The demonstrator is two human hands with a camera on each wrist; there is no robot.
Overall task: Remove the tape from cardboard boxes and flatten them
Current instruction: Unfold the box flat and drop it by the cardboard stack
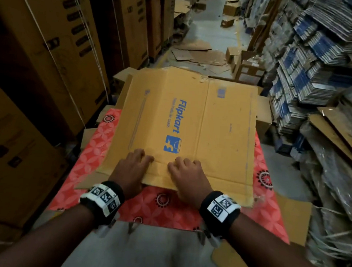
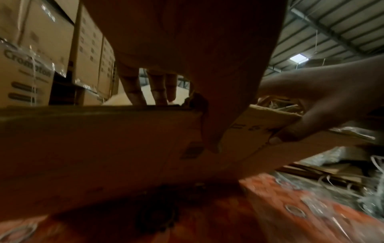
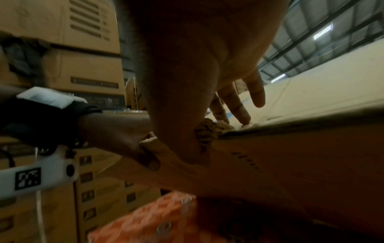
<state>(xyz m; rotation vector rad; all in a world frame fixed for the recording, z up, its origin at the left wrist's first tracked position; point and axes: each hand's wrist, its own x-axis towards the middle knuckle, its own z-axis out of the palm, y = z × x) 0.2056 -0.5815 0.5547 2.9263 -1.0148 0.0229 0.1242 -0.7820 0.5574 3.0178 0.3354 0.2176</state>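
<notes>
A flattened tan cardboard box (image 1: 193, 118) with blue Flipkart print lies on a red patterned cloth (image 1: 165, 204). My left hand (image 1: 134, 166) and right hand (image 1: 188, 176) grip its near edge side by side. Fingers are curled over the top and the thumbs are tucked beneath. In the left wrist view the left fingers (image 2: 133, 92) press on top of the cardboard (image 2: 93, 148), and the right hand (image 2: 322, 105) pinches the edge. The right wrist view shows the right fingers (image 3: 239, 105) on the cardboard (image 3: 311, 164), beside the left hand (image 3: 116, 131). I cannot make out any tape.
Tall brown cartons (image 1: 39, 59) are stacked along the left. Bundles of blue and white flat cartons (image 1: 313, 60) lean on the right, with plastic strapping heaped (image 1: 333, 209) below. Loose cardboard sheets (image 1: 198, 53) and small boxes litter the aisle ahead.
</notes>
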